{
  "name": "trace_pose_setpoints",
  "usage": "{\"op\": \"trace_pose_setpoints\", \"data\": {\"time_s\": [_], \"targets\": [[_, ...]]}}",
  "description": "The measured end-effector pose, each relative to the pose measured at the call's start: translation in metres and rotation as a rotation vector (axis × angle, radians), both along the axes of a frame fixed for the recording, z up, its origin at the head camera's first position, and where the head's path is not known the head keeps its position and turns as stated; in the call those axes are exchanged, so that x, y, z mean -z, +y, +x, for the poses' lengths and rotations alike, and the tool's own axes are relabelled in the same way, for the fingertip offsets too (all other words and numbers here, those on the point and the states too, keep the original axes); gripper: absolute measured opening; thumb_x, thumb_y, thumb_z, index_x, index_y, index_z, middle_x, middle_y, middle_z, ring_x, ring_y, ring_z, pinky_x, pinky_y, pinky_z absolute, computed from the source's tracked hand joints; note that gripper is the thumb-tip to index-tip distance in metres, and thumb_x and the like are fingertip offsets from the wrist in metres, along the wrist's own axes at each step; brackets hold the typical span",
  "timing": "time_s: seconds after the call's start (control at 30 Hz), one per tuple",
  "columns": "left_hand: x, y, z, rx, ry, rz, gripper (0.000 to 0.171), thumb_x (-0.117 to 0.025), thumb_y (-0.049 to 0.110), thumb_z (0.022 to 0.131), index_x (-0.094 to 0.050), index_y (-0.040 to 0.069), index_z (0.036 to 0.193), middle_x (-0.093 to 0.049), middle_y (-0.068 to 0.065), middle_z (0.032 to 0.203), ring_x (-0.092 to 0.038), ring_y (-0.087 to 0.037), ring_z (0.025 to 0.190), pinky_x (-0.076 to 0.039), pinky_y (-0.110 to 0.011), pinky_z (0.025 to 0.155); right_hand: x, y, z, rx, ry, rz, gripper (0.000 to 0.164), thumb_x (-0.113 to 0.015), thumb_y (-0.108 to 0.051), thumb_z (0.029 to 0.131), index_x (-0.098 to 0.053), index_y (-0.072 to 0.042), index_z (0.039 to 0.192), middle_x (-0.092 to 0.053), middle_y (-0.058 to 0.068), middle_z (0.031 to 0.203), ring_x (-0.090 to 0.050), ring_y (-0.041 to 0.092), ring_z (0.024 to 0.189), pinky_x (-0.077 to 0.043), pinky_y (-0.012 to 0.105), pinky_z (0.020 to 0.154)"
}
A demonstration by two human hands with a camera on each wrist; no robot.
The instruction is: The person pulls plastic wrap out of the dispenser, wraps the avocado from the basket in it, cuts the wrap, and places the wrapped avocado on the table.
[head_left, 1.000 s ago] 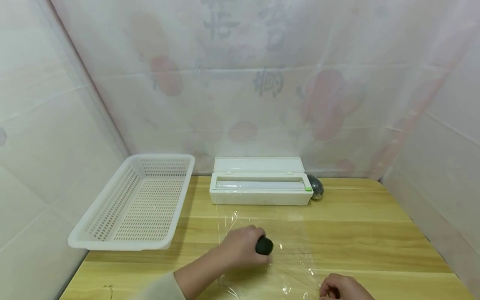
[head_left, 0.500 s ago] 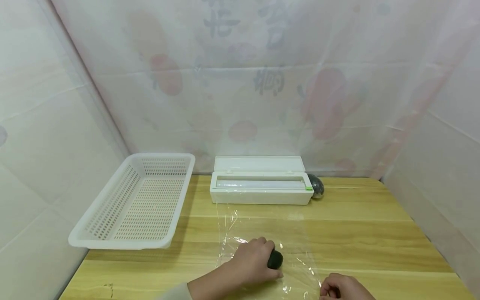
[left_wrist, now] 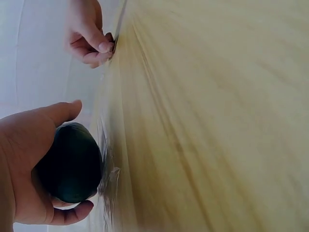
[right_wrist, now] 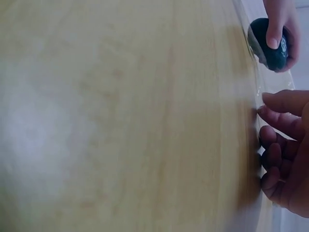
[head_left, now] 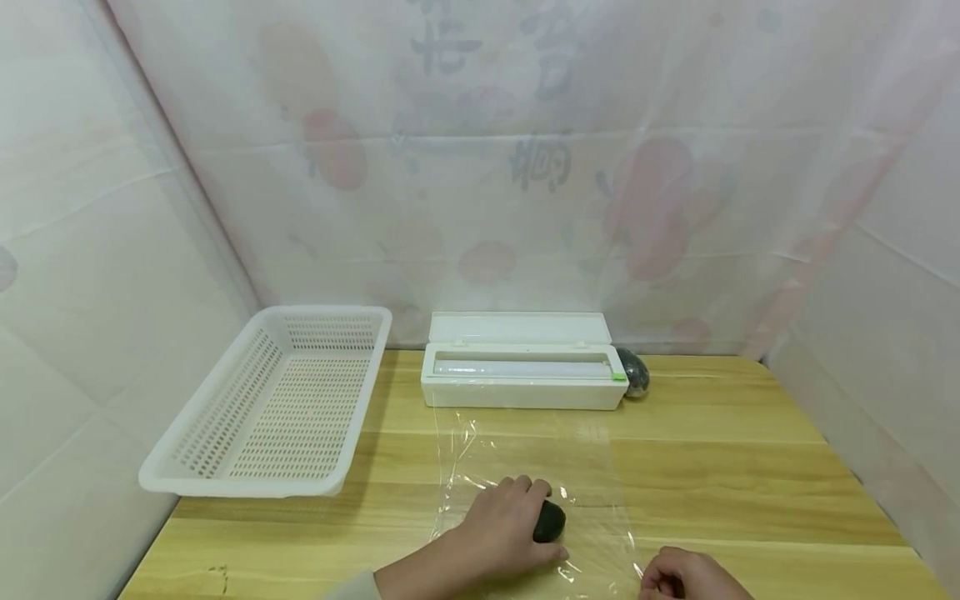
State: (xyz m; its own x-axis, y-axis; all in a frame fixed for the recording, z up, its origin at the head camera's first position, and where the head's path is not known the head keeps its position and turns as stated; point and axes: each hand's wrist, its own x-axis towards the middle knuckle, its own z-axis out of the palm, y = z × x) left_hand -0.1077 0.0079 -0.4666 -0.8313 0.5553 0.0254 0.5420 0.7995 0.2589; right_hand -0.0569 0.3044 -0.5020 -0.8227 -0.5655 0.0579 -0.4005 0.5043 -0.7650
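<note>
My left hand [head_left: 504, 527] grips a dark green, egg-shaped avocado [head_left: 550, 522], fingers and thumb around it, low over a sheet of clear cling film [head_left: 592, 492]. In the left wrist view the avocado [left_wrist: 72, 162] sits in the palm, right by the crinkled film. Near the front of the table, my right hand [head_left: 692, 575] pinches the film's near right corner between thumb and forefinger, the other fingers curled. The film runs back to a white cling film dispenser [head_left: 521, 395], its lid raised and the roll showing inside.
A white plastic basket [head_left: 341, 475] with slotted walls stands at the left of the wooden table [head_left: 750, 483]. Behind the dispenser's right end lies a dark, film-wrapped round thing [head_left: 634, 373]. Printed cloth [head_left: 480, 208] hangs around the table's back and sides.
My left hand has brought the avocado right and toward the front, down onto the film, then settled there. The right hand has kept its place at the film's corner.
</note>
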Motion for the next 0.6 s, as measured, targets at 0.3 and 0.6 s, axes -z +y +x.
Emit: {"op": "trace_pose_setpoints", "data": {"time_s": [0.3, 0.6], "targets": [[-0.006, -0.002, -0.001, -0.015, -0.065, 0.032, 0.055, -0.066, 0.045, 0.075, -0.049, 0.024, 0.122, -0.052, 0.008, 0.105, -0.044, -0.009, 0.085, -0.036, -0.025, 0.061, -0.013, -0.006, 0.003, 0.116, -0.102, 0.078, 0.015, -0.062, -0.015, 0.096, -0.068, -0.022, 0.085, -0.052, -0.020, 0.072, -0.047, -0.006, 0.060, -0.042, 0.021, 0.049], [-0.006, -0.006, -0.001, -0.004, -0.130, 0.095, 0.042, -0.065, 0.040, 0.078, -0.049, 0.025, 0.114, -0.048, 0.009, 0.106, -0.041, -0.009, 0.087, -0.036, -0.025, 0.065, -0.006, -0.043, 0.005, 0.037, 0.548, 0.067, 0.025, -0.083, -0.022, 0.078, -0.063, -0.034, 0.086, -0.042, -0.025, 0.079, -0.038, -0.013, 0.069, -0.033, 0.004, 0.057]]}}
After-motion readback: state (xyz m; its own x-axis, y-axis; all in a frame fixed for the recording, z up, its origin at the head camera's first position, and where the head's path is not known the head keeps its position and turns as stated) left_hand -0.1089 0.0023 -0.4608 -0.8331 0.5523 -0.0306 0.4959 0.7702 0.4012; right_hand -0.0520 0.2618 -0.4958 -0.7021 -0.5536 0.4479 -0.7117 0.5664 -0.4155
